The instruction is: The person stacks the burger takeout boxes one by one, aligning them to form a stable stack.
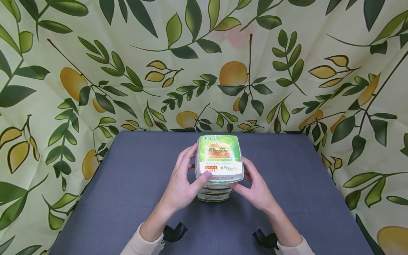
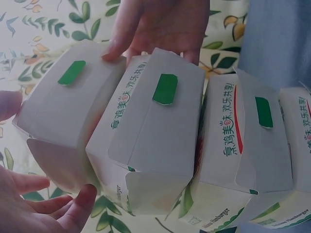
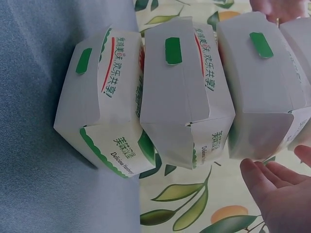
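Note:
Several white-and-green paper burger boxes stand in a stack, the top burger box showing a printed burger on its lid. My left hand grips that top box from the left, its thumb over the front edge and its fingers along the side. On the opposite side, my right hand holds the box's right front corner, thumb low at the front. Below are the lower burger boxes, mostly hidden from above. In the left wrist view, green tabs mark the front of each box, including the second box.
The stack stands on a dark blue-grey cloth-covered table. Behind and beside the table hangs a cream curtain printed with leaves and orange fruit. A black strap is at the left wrist, another strap at the right.

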Tool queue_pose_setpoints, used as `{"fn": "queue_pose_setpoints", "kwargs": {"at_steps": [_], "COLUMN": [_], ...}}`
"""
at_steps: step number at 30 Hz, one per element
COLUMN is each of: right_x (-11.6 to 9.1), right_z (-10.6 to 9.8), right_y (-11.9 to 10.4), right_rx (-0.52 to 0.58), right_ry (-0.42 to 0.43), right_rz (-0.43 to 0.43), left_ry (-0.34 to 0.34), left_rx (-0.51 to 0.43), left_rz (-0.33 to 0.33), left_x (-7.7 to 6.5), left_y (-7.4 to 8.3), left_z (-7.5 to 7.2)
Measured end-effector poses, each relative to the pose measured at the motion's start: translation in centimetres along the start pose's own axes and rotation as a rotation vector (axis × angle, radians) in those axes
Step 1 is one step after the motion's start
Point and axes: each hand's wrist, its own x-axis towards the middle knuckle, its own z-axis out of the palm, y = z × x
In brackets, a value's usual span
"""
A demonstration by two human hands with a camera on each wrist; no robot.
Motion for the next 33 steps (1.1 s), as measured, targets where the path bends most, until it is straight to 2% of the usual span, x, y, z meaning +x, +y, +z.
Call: {"fn": "queue_pose_setpoints", "kwargs": {"at_steps": [24,28,33], "right_x": [0.15,0.25,0.22], "right_z": [-0.16,-0.09,-0.09], "right_y": [-0.12,0.01,0.15], "right_rx": [0.022,0.023,0.017], "right_ry": [-0.012,-0.015,-0.019], "right_rz": [0.002,-0.008,0.002], "left_ry": [-0.002,-0.011,-0.032], "left_rx": [0.009,0.008,0.006], "left_rz": [0.010,0.000,-0.045], "left_x": [0.07,0.09,0.06], "left_y": [-0.04,-0.08,-0.05], "left_z": [0.03,0.01,0.01]}}
